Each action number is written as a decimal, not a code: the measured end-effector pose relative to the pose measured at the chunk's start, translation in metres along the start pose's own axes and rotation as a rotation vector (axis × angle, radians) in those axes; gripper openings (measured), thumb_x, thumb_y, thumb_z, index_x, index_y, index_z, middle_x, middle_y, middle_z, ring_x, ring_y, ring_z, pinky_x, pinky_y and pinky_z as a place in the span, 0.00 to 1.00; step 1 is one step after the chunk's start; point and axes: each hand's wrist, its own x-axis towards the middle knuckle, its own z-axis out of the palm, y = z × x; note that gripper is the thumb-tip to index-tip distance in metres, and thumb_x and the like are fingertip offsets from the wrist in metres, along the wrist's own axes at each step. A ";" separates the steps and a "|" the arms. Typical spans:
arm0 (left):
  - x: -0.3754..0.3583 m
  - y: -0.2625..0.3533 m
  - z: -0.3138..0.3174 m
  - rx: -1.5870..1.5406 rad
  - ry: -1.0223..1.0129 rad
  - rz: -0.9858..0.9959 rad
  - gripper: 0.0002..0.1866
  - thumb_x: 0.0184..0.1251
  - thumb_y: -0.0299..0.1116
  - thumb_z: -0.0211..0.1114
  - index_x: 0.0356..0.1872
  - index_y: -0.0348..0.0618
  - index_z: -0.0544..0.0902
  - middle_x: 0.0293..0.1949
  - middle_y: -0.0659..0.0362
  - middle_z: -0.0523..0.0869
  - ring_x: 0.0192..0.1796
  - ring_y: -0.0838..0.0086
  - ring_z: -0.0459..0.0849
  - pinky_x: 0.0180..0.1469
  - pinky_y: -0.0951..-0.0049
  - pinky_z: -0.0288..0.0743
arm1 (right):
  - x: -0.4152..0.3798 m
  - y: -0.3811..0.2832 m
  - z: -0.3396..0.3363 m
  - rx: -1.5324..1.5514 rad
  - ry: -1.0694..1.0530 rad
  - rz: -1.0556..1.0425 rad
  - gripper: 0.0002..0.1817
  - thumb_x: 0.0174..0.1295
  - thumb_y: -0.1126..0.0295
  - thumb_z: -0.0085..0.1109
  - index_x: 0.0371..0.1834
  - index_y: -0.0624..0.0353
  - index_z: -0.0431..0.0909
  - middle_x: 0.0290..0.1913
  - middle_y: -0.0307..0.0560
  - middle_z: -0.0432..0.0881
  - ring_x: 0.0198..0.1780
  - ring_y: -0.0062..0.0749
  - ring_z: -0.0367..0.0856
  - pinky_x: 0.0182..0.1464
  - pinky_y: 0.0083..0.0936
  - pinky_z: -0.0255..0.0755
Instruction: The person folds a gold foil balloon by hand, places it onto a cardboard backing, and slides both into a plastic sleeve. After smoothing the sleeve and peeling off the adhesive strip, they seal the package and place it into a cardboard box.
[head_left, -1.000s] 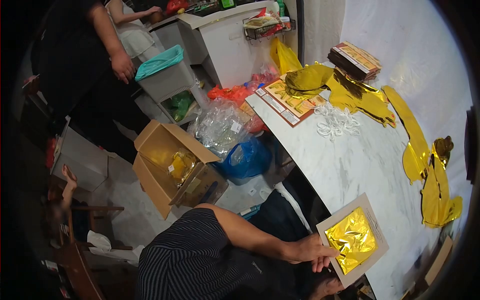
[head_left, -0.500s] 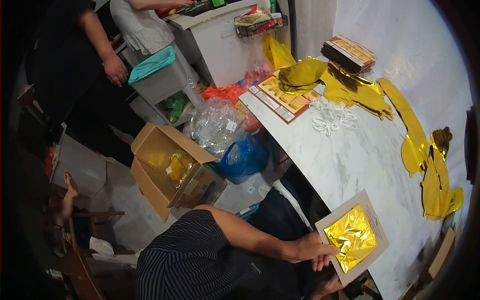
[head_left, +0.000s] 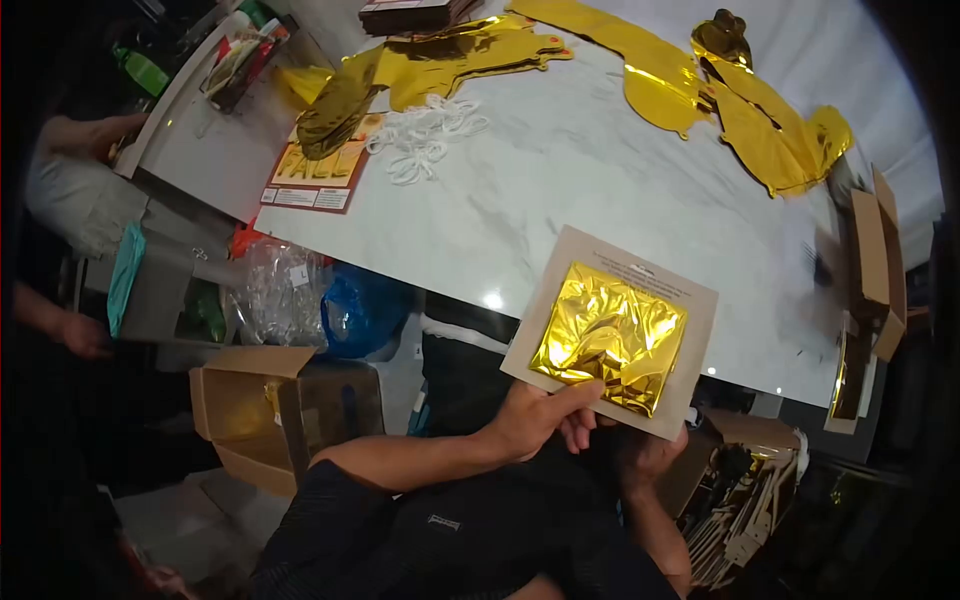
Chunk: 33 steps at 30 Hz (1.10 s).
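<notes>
Nearest, the left hand has its grip closed on the lower left part of a beige card, thumb on the front over the lower edge of the crinkled gold foil packet and the other fingers partly hidden behind. The right hand is at the card's lower right corner, its fingers mostly hidden, so I cannot tell whether its grip is clenched or merely supporting. The card is tilted, in front of the near edge of the marbled white bench, with small print above the foil. Below the bench, a carton of flat pieces lies to the right; an open cardboard box, a blue bag and clear plastic wrapping lie to the left. Farther up the bench are a printed sheet and, beside it, a loose pile of white string. Flat gold foil shapes partly cover the sheet, near a stack of printed cards; more gold foil pieces spread to the right. At far left, another person's hand hangs near a bin with a teal liner.
</notes>
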 end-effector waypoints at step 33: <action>-0.007 -0.002 -0.030 0.165 -0.078 0.183 0.10 0.78 0.28 0.66 0.51 0.31 0.81 0.34 0.53 0.87 0.33 0.71 0.88 0.34 0.71 0.86 | 0.006 0.005 0.003 0.198 -0.002 0.355 0.20 0.76 0.65 0.55 0.65 0.67 0.74 0.46 0.52 0.87 0.32 0.37 0.87 0.34 0.29 0.82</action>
